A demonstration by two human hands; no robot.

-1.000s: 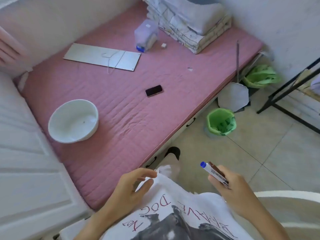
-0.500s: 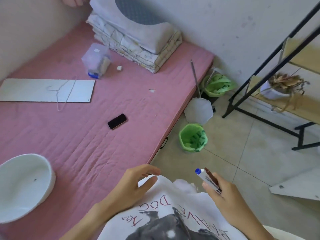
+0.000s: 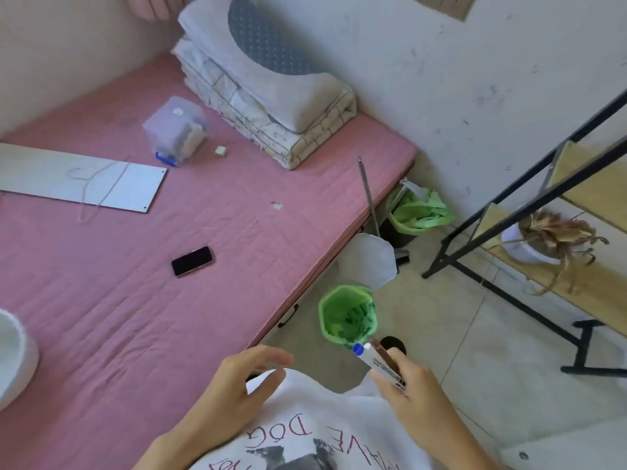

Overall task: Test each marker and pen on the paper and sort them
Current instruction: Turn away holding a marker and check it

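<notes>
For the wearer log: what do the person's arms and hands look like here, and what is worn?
Both forearms are bare, no sleeves in view. The left hand and right hand show no gloves, rings or watch. A white T-shirt carries red lettering and a dark print.

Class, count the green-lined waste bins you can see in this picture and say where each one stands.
2. One green-lined bin stands on the floor beside the bed, just beyond the right hand. The other sits by the wall at the bed's corner. Others may be hidden.

Bed: pink quilted mattress [image 3: 142, 313], along the wall.
On bed: folded bedding [image 3: 271, 106], clear plastic box [image 3: 174, 130], white board [image 3: 81, 179] under wire hanger [image 3: 98, 188], black phone [image 3: 192, 261], white bowl [image 3: 13, 361].
Floor: tiled [image 3: 481, 354]; green-lined bin [image 3: 347, 315], metal shelf rack [image 3: 529, 212].
</notes>
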